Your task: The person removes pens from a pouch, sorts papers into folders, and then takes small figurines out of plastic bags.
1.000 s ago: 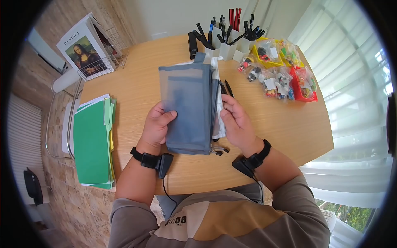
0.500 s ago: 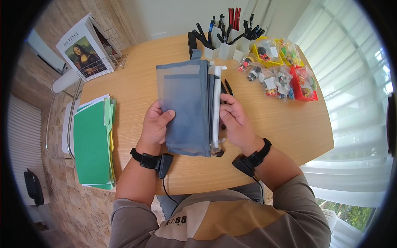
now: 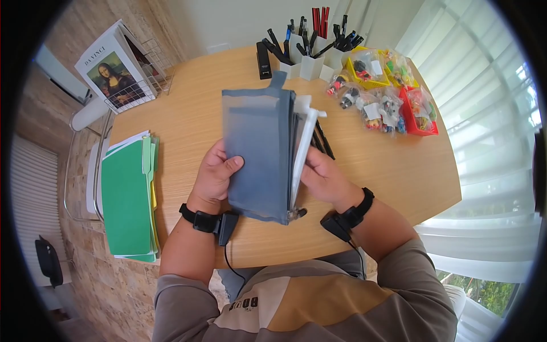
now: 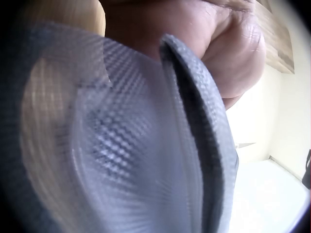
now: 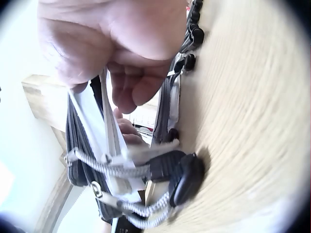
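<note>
A stack of grey mesh zip pouches [image 3: 256, 148] is held upright over the table. My left hand [image 3: 213, 174] grips its left edge, thumb across the front and fingers hidden behind. At the stack's right side, a white-edged pouch [image 3: 307, 137] leans outward at the top, and my right hand [image 3: 327, 176] holds it by its right edge. In the right wrist view, corded zipper pulls [image 5: 187, 179] with black ends hang at the bottom of the stack, below my curled fingers [image 5: 150, 90]. Blurred grey mesh [image 4: 126, 136] fills much of the left wrist view.
Green folders [image 3: 128, 196] lie at the table's left edge. A Da Vinci book [image 3: 108, 74] stands in a wire rack at the back left. White pen holders [image 3: 310, 67], a black stapler [image 3: 264, 60], and yellow and red bins [image 3: 419, 125] with bagged figures sit along the back and right.
The white-edged pouch's top has swung right, away from the grey pouches. My right fingers have moved from pinching its edge to behind it. The left hand keeps its grip.
</note>
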Tool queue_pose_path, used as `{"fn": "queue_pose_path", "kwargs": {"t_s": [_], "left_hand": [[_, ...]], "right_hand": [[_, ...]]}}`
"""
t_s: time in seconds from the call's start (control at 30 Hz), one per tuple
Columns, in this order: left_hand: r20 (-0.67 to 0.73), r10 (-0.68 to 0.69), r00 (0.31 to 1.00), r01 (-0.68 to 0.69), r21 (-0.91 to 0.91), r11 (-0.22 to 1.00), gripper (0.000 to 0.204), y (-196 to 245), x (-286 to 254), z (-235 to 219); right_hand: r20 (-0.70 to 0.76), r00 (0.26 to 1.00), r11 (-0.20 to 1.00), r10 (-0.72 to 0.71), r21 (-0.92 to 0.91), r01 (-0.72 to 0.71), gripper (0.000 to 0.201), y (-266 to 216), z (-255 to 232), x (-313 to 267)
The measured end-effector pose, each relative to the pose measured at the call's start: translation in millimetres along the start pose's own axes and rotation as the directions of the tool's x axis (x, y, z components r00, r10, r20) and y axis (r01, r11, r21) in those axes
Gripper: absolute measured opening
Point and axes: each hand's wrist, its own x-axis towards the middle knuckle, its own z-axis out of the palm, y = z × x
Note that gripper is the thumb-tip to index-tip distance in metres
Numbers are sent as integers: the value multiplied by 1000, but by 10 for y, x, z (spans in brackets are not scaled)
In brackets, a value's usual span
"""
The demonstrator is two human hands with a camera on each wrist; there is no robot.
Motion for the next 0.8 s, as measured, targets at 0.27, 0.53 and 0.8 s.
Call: {"fn": "queue_pose_path", "kwargs": {"t_s": [0.27, 0.53, 0.8], "left_hand": [[-83, 56, 995, -45, 131, 990, 31, -52, 11, -123], [-372, 113, 921, -111, 28, 993, 33, 106, 96, -188], [-320, 105, 941, 15, 352, 936, 32, -9, 112, -131]], "right_hand": [[358, 934, 822, 0, -532, 204, 14, -181, -40, 20], [-351, 936, 846, -12, -504, -178, 14, -186, -252, 175], [-373, 927, 408, -35, -852, -327, 21, -181, -378, 223]]}}
